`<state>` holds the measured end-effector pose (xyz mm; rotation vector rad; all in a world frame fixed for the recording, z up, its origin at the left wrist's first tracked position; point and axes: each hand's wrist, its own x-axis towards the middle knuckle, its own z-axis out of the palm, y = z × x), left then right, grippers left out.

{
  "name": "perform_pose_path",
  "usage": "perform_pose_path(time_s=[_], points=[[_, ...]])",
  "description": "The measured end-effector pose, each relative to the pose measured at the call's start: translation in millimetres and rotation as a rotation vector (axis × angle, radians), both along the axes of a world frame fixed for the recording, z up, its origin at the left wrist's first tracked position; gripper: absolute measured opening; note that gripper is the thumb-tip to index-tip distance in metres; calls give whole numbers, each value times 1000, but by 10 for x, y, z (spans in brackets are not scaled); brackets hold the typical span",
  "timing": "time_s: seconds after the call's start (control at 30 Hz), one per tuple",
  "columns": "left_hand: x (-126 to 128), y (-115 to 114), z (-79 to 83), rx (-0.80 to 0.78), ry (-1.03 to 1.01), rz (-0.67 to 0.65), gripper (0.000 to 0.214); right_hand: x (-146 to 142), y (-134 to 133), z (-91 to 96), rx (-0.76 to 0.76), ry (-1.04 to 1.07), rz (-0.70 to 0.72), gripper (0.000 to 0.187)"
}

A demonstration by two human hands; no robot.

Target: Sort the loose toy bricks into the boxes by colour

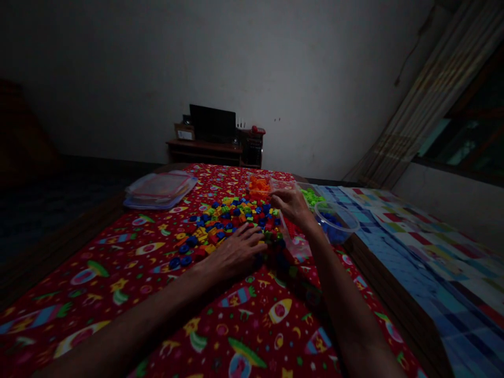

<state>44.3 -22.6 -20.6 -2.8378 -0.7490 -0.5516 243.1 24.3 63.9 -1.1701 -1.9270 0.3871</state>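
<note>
A loose pile of mixed toy building blocks (220, 218) in blue, yellow, red, green and orange lies on the red patterned tablecloth (157, 304). My left hand (238, 248) rests palm down on the near side of the pile, fingers stretched out. Above the pile's right side, my right hand (290, 203) is raised with its fingertips pinched together; whatever they hold is too small or hidden to name. Just beyond those fingertips is a clear container with orange blocks (259, 185). Under the right wrist, a clear container (295, 247) with some red blocks is partly covered.
Green blocks (312, 196) fill a container at the right, beside a round clear tub (348, 223) with blue blocks. Stacked clear lids (161, 190) lie at the far left. A checked bedspread (409, 262) borders the table's right side. A monitor (212, 123) stands at the wall.
</note>
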Motion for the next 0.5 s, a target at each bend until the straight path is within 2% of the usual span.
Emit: perform_pose_path(time_s=[0.13, 0.33, 0.5], points=[[-217, 204, 37, -100, -115, 114, 26, -72, -67, -48, -42, -145, 38, 23], [-495, 435, 163, -370, -282, 284, 33, -195, -148, -116, -140, -370, 79, 28], [-686, 532, 270, -378, -295, 465, 34, -318, -144, -313, -86, -606, 44, 25]])
